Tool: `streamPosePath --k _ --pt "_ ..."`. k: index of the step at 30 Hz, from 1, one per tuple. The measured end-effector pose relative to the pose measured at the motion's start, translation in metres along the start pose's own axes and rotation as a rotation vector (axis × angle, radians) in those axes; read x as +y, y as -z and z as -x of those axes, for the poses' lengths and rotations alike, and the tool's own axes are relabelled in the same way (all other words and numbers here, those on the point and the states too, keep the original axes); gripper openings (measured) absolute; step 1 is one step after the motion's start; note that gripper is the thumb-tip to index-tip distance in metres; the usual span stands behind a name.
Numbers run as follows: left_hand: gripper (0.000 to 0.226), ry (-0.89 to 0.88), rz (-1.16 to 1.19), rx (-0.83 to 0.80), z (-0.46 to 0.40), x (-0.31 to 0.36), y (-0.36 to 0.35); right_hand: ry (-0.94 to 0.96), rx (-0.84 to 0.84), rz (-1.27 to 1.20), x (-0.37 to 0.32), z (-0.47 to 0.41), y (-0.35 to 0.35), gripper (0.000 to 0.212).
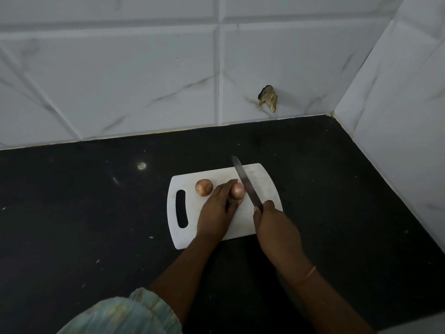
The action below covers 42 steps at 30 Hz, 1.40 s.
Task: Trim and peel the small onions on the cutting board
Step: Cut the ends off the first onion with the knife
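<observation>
- A white cutting board (265, 186) lies on a black countertop (72, 213), its handle slot toward the left.
- Two small onions sit on the board, both with their brown skins on.
- The left onion (203, 187) rests alone, just right of the handle slot and apart from either hand.
- The right onion (237, 190) is pinned by the left hand (216, 213), fingers over its far side and thumb at its near side.
- The right hand (274, 222) is closed around the handle of a knife (245, 184), with the forefinger reaching toward the base of the blade.
- The blade runs away from the person, up and to the left, and passes along the right end of the held onion; whether the edge has bitten into it or only touches it is hard to tell in the dim light.
- A thin orange band (309, 274) circles the right wrist.
- A pale green sleeve (125, 314) shows at the bottom edge.
- White marbled tiles (120, 80) back the counter; one has a chipped hole (267, 97).
</observation>
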<state>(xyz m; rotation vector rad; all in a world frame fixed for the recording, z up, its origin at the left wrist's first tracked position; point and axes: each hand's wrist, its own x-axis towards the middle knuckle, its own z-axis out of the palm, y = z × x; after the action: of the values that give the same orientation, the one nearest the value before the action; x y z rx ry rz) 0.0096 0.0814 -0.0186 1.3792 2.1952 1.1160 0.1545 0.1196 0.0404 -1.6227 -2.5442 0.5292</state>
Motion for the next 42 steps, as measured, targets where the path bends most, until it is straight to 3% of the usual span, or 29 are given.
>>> streamPosePath --k 5,9,18,25,35,42 --pt "0.046 -0.053 0.002 -0.023 0.001 0.0 0.0 0.005 -0.121 -0.101 0.003 -0.012 -0.004 0.028" --pt "0.048 0.038 0.082 -0.011 -0.001 -0.004 0.0 0.001 -0.12 -0.289 0.012 -0.011 0.001 0.031" --pt "0.049 0.071 0.12 -0.01 0.001 -0.002 0.0 0.018 -0.08 -0.217 0.008 -0.009 -0.002 0.031" --pt "0.048 0.069 0.137 -0.001 0.0 -0.003 0.001 -0.058 -0.158 -0.354 0.007 -0.014 -0.006 0.031" --pt "0.048 0.061 0.171 0.023 0.0 -0.005 -0.001 0.017 -0.04 -0.05 -0.005 -0.017 -0.008 0.028" --pt "0.045 0.036 0.164 0.054 0.001 -0.006 -0.002 0.038 -0.061 0.0 -0.006 -0.027 -0.009 0.029"
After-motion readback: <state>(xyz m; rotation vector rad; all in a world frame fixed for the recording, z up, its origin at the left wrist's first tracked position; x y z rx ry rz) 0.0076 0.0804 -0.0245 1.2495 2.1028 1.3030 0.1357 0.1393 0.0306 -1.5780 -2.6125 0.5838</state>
